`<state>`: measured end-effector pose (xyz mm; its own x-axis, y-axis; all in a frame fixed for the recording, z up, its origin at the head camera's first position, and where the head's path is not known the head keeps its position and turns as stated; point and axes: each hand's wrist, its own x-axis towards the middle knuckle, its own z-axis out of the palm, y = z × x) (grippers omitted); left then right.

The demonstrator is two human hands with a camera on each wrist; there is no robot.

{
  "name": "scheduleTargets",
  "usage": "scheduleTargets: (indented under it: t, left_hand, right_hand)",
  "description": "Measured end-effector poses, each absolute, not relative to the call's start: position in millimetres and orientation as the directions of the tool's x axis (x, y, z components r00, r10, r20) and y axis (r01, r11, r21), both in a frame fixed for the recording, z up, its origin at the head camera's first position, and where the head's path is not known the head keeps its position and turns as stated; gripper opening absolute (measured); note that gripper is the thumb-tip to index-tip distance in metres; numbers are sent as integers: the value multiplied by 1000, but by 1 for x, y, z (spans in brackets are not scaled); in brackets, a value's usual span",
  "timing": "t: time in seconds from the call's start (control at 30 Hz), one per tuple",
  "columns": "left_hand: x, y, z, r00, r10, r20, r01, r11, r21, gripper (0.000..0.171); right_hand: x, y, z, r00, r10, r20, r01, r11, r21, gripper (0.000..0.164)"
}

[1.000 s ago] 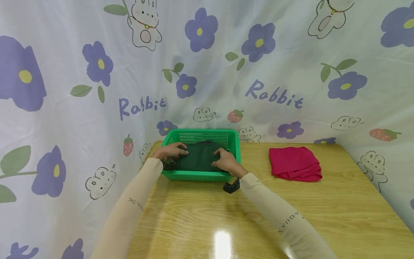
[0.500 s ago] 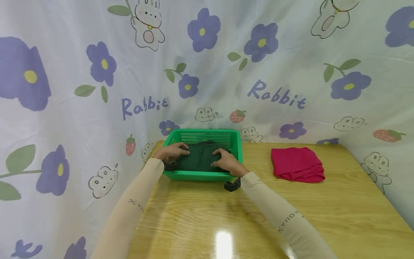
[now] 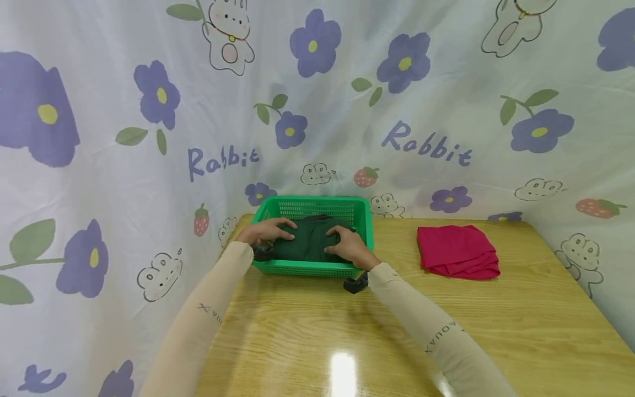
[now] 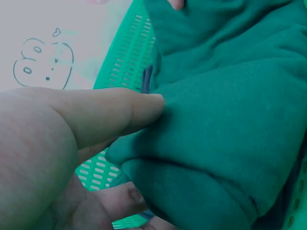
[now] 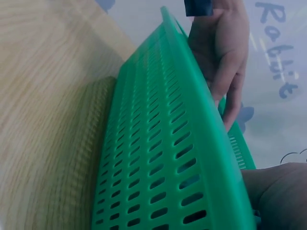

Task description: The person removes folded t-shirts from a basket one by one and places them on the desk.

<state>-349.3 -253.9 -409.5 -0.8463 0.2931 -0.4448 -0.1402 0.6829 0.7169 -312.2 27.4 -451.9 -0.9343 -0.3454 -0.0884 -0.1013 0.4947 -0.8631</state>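
From my distant seat, the head view gives me a printed curtain (image 3: 342, 110) around the far and left sides of a wooden table (image 3: 278, 331). Two pale sleeves (image 3: 431, 320) reach forward over it. The green basket (image 3: 297, 265) stands upright near the curtain, and I see a red cloth (image 3: 458, 252) folded flat on the wood to its right, apart from it. Inside the basket lies the dark green cloth (image 3: 310, 242), its surface creased. I make out the left hand (image 3: 268, 231) gripping the cloth's left end, thumb on top and other fingers round its edge. The right hand (image 3: 349, 245) touches the right end with bent fingers; the basket's rim blocks my right wrist view, so I cannot tell whether it grasps or merely rests. A black device (image 3: 356, 284) sits at that wrist.
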Motion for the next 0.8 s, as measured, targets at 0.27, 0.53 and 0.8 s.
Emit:
scheduleTargets:
  t: [0.27,0.53,0.8]
  left_hand:
    - [-350,-258,-414,-850,295,-436,-129,686,716,53]
    - [-345,-259,-415,-870,290,-400,-123,657,744,52]
    - [-339,-266,-413,-887,295,-355,-112,608,786,52]
  right_hand:
    - [-314,26,-452,-931,-356,-88,-118,518,-847,50]
    - [-315,27,-452,-942,-332,-40,-127,465,-876,48]
    - [-312,27,-451,-948,-316,38,-189,461,-867,43]
